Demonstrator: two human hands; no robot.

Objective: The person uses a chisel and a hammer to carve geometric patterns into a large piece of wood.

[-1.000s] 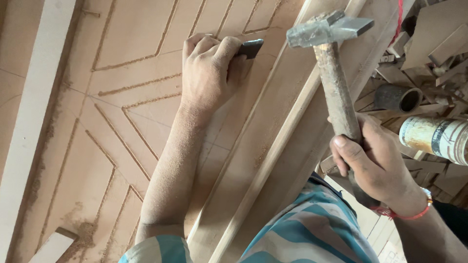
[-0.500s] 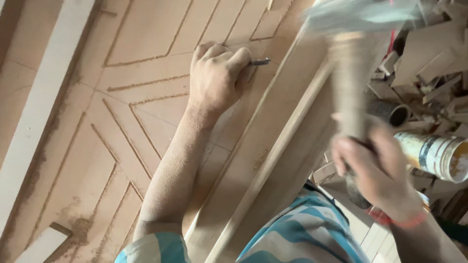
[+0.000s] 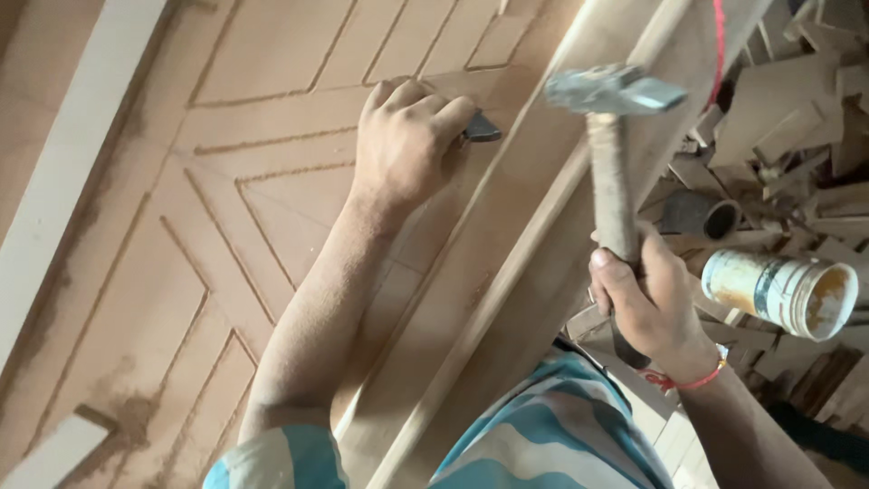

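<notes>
My left hand (image 3: 407, 145) is clenched around a dark metal chisel (image 3: 481, 128), whose end sticks out to the right of my fingers, set against a large wooden door panel (image 3: 272, 63) carved with angled grooves. My right hand (image 3: 647, 308) grips the wooden handle of a hammer (image 3: 614, 181). Its metal head (image 3: 615, 89) is raised above the door's plain side rail (image 3: 534, 208), to the right of the chisel and apart from it. A red thread band circles my right wrist.
A pale wooden strip (image 3: 63, 190) lies along the panel's left side. Wood offcuts (image 3: 797, 118), a dark cylinder (image 3: 697, 215) and a stained paint can (image 3: 783, 292) lie piled at the right. Sawdust sits on the panel at lower left.
The hammer swung in a blur half a second ago and is now held still and raised again. My left hand stays on the chisel at nearly the same spot.
</notes>
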